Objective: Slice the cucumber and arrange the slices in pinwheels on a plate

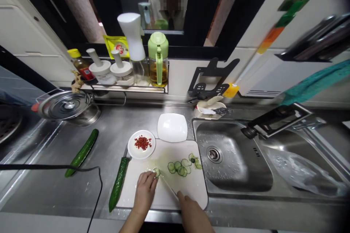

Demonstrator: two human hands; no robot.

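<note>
My left hand (145, 191) is closed around a short piece of cucumber (156, 172) on the white cutting board (191, 193). In my right hand (193, 213) is a knife (170, 187), its blade pointing up and left toward that cucumber piece. Thin cucumber slices (180, 169) lie overlapping on the board's right side, with peel-like scraps (197, 163) at the edge. A whole cucumber (118, 185) rests along the board's left edge. Behind my left hand, a round white plate (132, 152) holds small red pieces (142, 142).
A white rectangular dish (172, 127) stands behind the board. Another cucumber (83, 153) and a black cable (100, 185) are at left, near a lidded pot (68, 106). The sink (232, 174) adjoins on the right. A rack (123, 88) holds bottles and jars.
</note>
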